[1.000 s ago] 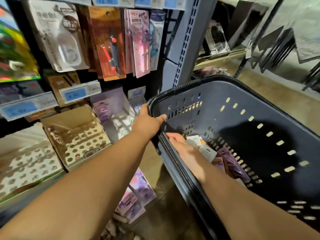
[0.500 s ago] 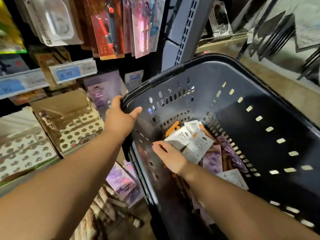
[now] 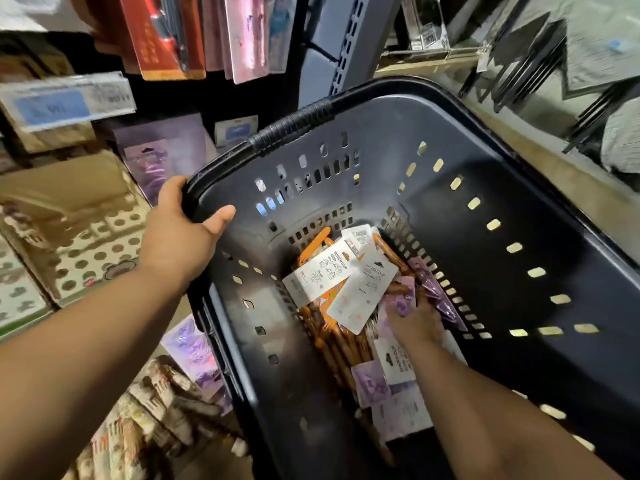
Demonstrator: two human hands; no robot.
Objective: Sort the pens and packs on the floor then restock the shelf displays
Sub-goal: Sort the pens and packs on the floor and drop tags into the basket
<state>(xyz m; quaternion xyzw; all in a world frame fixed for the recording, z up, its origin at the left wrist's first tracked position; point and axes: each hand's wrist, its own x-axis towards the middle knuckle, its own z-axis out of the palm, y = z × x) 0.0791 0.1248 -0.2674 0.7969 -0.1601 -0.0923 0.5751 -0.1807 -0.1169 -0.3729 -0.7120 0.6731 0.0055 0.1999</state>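
A dark plastic basket [image 3: 519, 188] is tilted toward me. At its bottom lie white binder-clip packs [image 3: 360, 289], orange pens [image 3: 343, 344] and purple packs [image 3: 370, 382]. My left hand [image 3: 183, 237] is shut on the basket's near-left rim, thumb inside. Reaching deep into the basket, my right hand [image 3: 415, 320] has its fingers curled on a purple pack [image 3: 403, 301] beside the white packs. Most of the fingertips are buried among the packs.
Shelves stand to the left, with hanging packs [image 3: 166, 32], a blue price label [image 3: 65, 102] and a cardboard display box with round holes [image 3: 90, 251]. Purple packs [image 3: 194, 348] and patterned packs [image 3: 138, 427] lie on the floor below. A grey shelf upright [image 3: 346, 39] rises behind the basket.
The basket has tipped further toward me, showing more of its contents. My right hand has moved from the white packs, deeper and rightward, onto a purple pack. My left hand still holds the rim.
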